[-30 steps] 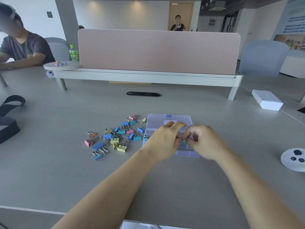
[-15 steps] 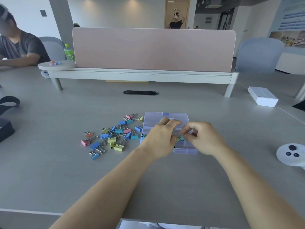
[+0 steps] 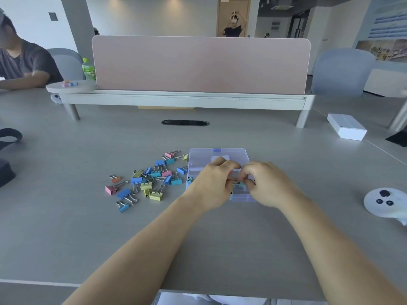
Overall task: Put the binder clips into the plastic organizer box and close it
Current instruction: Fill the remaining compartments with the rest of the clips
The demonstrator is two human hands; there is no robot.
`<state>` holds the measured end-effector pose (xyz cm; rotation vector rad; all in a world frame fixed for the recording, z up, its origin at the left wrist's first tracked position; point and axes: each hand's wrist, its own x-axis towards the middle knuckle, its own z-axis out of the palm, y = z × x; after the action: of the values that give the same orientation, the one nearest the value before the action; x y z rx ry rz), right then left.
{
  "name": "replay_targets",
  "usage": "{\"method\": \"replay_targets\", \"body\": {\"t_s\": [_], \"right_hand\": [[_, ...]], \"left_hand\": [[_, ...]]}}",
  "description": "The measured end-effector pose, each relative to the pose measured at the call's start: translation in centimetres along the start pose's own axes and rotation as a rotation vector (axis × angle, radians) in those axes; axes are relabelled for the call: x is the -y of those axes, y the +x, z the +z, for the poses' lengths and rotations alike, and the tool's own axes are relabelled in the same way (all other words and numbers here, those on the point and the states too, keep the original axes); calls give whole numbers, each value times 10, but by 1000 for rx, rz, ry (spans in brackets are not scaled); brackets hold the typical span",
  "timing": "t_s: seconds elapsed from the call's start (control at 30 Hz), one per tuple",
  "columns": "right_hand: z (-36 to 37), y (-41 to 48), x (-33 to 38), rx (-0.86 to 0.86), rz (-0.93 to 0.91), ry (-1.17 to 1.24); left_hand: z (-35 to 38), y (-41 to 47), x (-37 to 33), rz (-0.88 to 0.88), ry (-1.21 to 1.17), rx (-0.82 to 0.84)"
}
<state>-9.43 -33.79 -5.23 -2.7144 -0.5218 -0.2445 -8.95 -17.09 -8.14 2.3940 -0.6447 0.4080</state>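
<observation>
Pinched between curled fingertips of left hand and right hand, just above open clear box: one small teal clip. Left of box on table, pile of pink, blue, yellow ones

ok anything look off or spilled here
Nothing damaged. The only mess is the loose binder clips scattered on the table left of the open organizer box. The left hand and right hand pinch a teal clip over it.
</observation>
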Motion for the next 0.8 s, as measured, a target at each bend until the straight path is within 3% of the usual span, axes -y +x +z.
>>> {"method": "replay_targets", "body": {"t_s": [0.2,0.5,0.8], "right_hand": [[1,0,5,20,-20,-160],[5,-2,1,-5,-14,-113],[6,-1,-8,-84,61,64]], "left_hand": [[-8,-3,1,72,140,62],[-11,-3,-3,48,267,181],[-15,-3,5,44,167,73]]}}
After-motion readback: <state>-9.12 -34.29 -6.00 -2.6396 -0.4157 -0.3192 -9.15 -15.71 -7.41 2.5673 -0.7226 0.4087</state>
